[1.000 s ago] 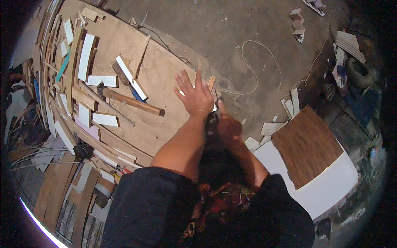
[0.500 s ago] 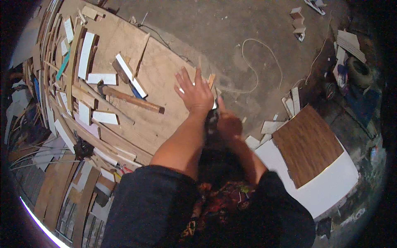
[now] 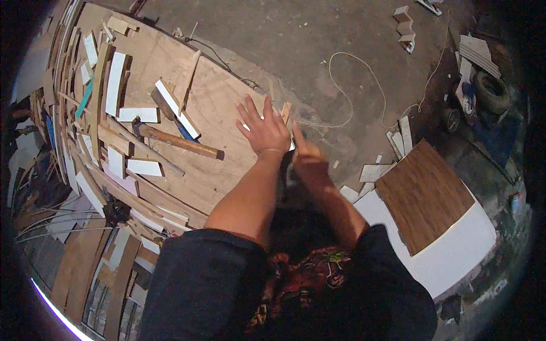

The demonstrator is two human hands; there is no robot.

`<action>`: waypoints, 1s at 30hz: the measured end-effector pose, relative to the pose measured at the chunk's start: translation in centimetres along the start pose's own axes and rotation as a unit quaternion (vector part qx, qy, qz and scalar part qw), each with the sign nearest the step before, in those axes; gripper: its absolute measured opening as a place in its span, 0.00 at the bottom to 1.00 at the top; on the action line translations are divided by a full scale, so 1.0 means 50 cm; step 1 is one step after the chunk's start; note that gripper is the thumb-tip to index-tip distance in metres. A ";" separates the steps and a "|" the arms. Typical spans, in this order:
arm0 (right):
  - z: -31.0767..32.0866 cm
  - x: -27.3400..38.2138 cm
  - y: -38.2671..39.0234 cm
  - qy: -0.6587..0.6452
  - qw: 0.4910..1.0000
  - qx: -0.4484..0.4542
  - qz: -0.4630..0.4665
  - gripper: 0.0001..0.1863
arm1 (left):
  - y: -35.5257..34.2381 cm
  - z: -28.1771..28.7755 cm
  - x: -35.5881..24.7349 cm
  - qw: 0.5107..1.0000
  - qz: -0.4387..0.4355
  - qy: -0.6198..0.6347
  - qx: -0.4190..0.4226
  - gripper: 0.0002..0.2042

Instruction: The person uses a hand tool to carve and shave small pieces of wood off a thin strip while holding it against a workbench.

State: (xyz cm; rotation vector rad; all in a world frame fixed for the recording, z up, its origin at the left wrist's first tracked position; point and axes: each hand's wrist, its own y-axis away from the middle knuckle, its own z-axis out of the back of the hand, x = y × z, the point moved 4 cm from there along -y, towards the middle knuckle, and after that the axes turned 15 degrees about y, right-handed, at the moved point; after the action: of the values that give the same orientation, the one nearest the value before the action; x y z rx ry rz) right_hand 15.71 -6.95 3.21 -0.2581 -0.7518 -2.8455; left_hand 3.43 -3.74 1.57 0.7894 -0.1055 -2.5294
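My left hand (image 3: pixel 264 129) lies flat with its fingers spread on the near corner of a large plywood sheet (image 3: pixel 210 102) on the ground. A small pale wood offcut (image 3: pixel 286 111) stands at its fingertips. My right hand (image 3: pixel 310 162) sits just right of the left wrist at the sheet's edge, fingers closed around a small dark tool (image 3: pixel 288 173); what kind it is I cannot make out. A hammer with a wooden handle (image 3: pixel 179 142) lies on the sheet to the left of my left hand.
Several white and wooden strips (image 3: pixel 116 77) litter the sheet and its left side. A wood-grain board on a white panel (image 3: pixel 424 196) lies at right. A pale cord (image 3: pixel 364 74) loops over the concrete floor. More offcuts (image 3: pixel 405 25) and a tyre (image 3: pixel 492 91) lie far right.
Both hands stay at the plywood's corner. My left hand has shifted only slightly on the sheet, and the right hand keeps its grip.
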 end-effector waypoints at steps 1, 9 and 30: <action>-0.013 -0.011 0.045 -0.025 1.000 -0.013 0.000 0.39 | -0.009 0.003 -0.001 1.000 -0.001 0.001 -0.005 0.23; 0.005 0.000 0.043 0.019 0.998 0.055 -0.020 0.40 | 0.001 0.002 0.001 1.000 0.000 -0.024 -0.001 0.24; 0.021 -0.009 -0.027 -0.005 1.000 -0.013 -0.006 0.37 | -0.003 -0.003 -0.004 1.000 -0.008 -0.002 -0.005 0.24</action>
State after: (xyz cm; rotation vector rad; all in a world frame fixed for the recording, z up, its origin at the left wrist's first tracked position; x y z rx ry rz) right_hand 15.97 -5.20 3.38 -0.2721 -0.7210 -2.8694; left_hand 3.61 -3.48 1.51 0.7839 -0.0889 -2.5452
